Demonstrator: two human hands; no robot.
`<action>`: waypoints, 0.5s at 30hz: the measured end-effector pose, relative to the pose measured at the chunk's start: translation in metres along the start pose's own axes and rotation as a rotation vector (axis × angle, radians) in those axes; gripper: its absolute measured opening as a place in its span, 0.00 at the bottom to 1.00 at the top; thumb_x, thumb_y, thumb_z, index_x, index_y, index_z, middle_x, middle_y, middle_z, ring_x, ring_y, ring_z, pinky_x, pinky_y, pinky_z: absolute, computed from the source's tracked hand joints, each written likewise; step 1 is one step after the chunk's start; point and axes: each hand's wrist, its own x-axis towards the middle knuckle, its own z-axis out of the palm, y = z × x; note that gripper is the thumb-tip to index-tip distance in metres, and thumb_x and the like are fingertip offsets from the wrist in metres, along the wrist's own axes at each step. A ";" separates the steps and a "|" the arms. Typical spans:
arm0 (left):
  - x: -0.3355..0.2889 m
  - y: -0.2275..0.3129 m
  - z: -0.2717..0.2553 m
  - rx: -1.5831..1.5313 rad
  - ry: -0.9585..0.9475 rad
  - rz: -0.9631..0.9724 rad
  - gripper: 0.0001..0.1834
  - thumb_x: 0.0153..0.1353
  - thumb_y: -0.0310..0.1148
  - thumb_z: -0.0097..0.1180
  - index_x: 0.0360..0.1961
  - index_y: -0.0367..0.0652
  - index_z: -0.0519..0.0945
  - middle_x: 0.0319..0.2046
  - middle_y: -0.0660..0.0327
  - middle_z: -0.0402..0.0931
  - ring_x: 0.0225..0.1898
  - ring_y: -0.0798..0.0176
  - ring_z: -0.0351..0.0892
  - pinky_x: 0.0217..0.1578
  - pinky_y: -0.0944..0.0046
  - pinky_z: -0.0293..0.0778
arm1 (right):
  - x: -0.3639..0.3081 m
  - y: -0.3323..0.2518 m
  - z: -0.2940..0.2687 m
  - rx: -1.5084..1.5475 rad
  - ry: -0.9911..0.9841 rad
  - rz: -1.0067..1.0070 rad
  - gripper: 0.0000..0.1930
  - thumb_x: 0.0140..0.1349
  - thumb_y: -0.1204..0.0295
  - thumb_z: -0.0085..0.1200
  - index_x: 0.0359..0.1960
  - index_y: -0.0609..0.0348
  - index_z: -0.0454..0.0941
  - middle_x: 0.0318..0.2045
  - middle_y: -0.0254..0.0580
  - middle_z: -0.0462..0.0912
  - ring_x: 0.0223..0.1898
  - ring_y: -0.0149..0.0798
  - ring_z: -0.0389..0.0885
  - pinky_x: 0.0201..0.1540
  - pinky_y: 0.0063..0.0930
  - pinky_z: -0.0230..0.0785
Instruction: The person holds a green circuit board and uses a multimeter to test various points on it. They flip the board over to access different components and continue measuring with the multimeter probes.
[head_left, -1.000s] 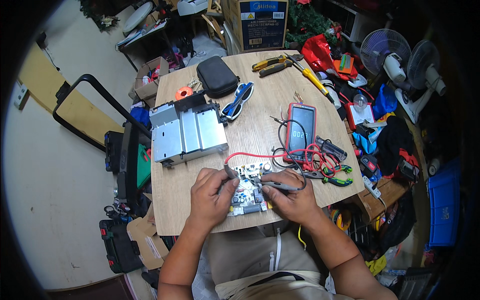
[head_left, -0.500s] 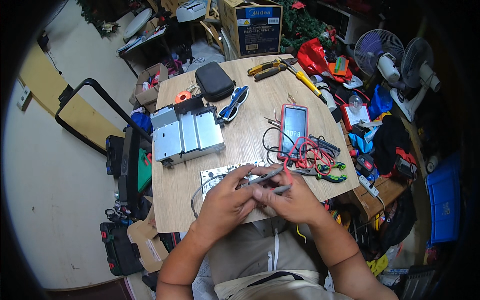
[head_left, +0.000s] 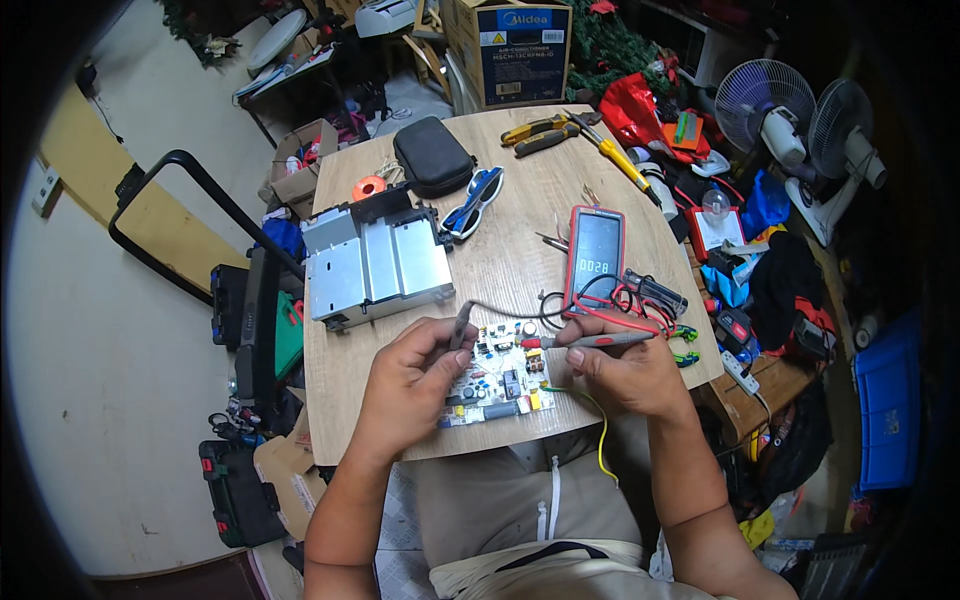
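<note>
A white circuit board [head_left: 487, 392] full of small components lies at the table's near edge. Over its left side, my left hand [head_left: 410, 385] pinches a grey test probe [head_left: 461, 328] with a dark lead arching off to the right. My right hand [head_left: 635, 375] grips the other probe [head_left: 590, 342], which has a red tip pointing left over the board's upper right part. I cannot tell whether either tip touches the board. Beyond my right hand lies a red-framed multimeter [head_left: 597, 245] with its display lit. A yellow-green wire [head_left: 602, 440] hangs from the board's right side.
A metal housing [head_left: 380, 265] sits on the table's left, with a black case [head_left: 433, 157] and blue-white sunglasses [head_left: 472, 203] behind. Pliers [head_left: 540, 135] and a yellow-handled soldering iron [head_left: 625, 165] lie at the far edge. Green-handled pliers [head_left: 686, 345] are partly hidden beside my right hand.
My hands have moved apart, one probe in each, uncovering the circuit board. The red probe now points left over the board. The red and black leads have shifted beside the multimeter.
</note>
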 end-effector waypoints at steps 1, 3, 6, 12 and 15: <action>0.001 -0.001 0.000 -0.052 -0.006 -0.027 0.12 0.68 0.20 0.60 0.52 0.33 0.84 0.46 0.60 0.83 0.47 0.70 0.83 0.50 0.69 0.78 | 0.001 0.005 0.001 0.084 0.016 0.025 0.11 0.69 0.71 0.64 0.48 0.66 0.84 0.37 0.36 0.86 0.37 0.27 0.82 0.40 0.23 0.75; 0.001 -0.003 0.000 -0.108 0.028 -0.055 0.11 0.67 0.21 0.62 0.50 0.34 0.85 0.47 0.59 0.83 0.46 0.69 0.83 0.50 0.69 0.78 | 0.003 0.017 0.005 0.255 0.047 0.071 0.10 0.69 0.73 0.63 0.49 0.66 0.84 0.37 0.36 0.86 0.37 0.26 0.82 0.39 0.22 0.75; 0.001 -0.008 0.001 -0.109 0.129 -0.016 0.11 0.64 0.21 0.66 0.47 0.34 0.86 0.46 0.58 0.83 0.46 0.68 0.84 0.49 0.69 0.78 | 0.002 0.029 0.014 0.226 0.088 0.115 0.13 0.69 0.70 0.64 0.48 0.68 0.81 0.39 0.43 0.87 0.39 0.31 0.84 0.44 0.27 0.77; -0.004 -0.026 0.003 0.074 0.163 0.148 0.11 0.57 0.20 0.71 0.42 0.35 0.88 0.42 0.57 0.83 0.44 0.65 0.84 0.44 0.66 0.79 | 0.000 0.038 0.029 -0.235 0.091 -0.178 0.09 0.65 0.76 0.62 0.45 0.65 0.85 0.33 0.39 0.85 0.37 0.33 0.81 0.43 0.29 0.74; -0.009 -0.035 0.004 0.159 0.201 0.165 0.11 0.56 0.21 0.72 0.41 0.36 0.88 0.40 0.56 0.83 0.41 0.64 0.84 0.43 0.65 0.79 | 0.005 0.040 0.025 -0.410 0.048 -0.362 0.10 0.60 0.77 0.63 0.44 0.62 0.86 0.33 0.46 0.85 0.33 0.45 0.80 0.40 0.36 0.73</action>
